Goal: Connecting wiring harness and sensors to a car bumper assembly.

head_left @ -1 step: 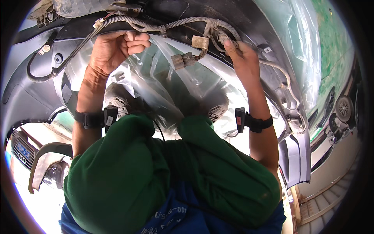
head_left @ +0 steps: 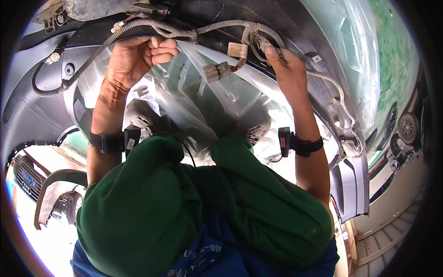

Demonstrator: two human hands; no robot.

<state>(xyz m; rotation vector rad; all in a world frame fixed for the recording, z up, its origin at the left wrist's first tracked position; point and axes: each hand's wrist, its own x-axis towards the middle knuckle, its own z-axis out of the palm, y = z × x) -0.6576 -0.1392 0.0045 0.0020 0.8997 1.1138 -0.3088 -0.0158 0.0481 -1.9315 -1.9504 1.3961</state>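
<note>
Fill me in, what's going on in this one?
A person is working at what looks like a car bumper with a thick grey cable running along it. The right hand holds a small plug on the cable. The left hand is curled by the bumper's edge; whether it grips anything is hard to tell. Between the hands hangs a second, larger plug, untouched, above a clear plastic sheet.

Harsh glare whitens the plastic sheeting (head_left: 196, 108) — edges bowed, corners black.
</note>
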